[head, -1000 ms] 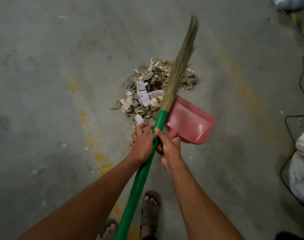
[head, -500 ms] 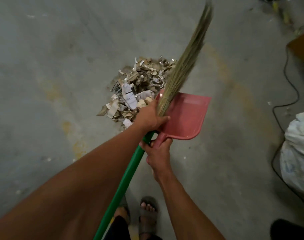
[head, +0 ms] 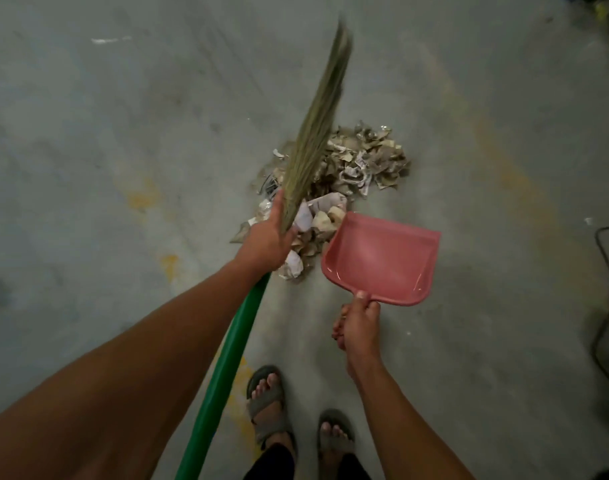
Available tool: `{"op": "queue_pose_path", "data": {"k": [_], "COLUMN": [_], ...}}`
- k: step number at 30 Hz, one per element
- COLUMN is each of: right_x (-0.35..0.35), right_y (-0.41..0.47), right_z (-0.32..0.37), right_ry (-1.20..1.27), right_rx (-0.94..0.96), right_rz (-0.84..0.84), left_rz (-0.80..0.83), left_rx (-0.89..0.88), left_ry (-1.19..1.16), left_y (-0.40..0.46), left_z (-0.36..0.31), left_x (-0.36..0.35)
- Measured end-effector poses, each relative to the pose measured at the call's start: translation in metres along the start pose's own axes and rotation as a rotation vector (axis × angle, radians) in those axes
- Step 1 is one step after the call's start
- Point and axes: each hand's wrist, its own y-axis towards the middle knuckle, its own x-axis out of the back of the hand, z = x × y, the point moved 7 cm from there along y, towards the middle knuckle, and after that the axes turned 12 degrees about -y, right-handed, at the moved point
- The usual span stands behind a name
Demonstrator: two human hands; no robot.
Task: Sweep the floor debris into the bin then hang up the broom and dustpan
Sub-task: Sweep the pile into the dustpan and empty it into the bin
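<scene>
Pink dustpan [head: 379, 261], gripped at its handle by right hand [head: 358, 323], is held just right of paper debris pile [head: 344, 178]; broom [head: 310, 147], gripped by left hand [head: 266, 240], is angled across it.

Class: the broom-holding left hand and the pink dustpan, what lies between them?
In the head view, the near edge of the debris pile lies between the left hand and the dustpan.
</scene>
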Motion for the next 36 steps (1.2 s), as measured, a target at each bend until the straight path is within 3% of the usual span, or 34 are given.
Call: {"op": "queue_pose_path", "data": {"k": [11,20,27,36], "right_x": [-0.035,-0.067,-0.096,-0.110], "right_y": [-0.003,0.032,0.094,0.153], "right_z": [-0.113,-0.196,-0.220,-0.181], "right_ry": [-0.262,-0.364,-0.531,-0.519], "right_rx": [-0.128,-0.166,-0.066,-0.020], "right_rz": [0.210,0.405,0.327,0.286], "left_rz": [-0.048,-0.099,-0.141,-0.216], "left_rx": [0.285,0.185,0.165,0.196], "left_ry": [-0.035,-0.014,0.025,-0.019], "left_y": [-0.040,-0.026,-0.002,-0.001], "left_z": [0.158,0.190,0.217,0.221], "left_x": [-0.002,-0.052,-0.075,-0.057]}}
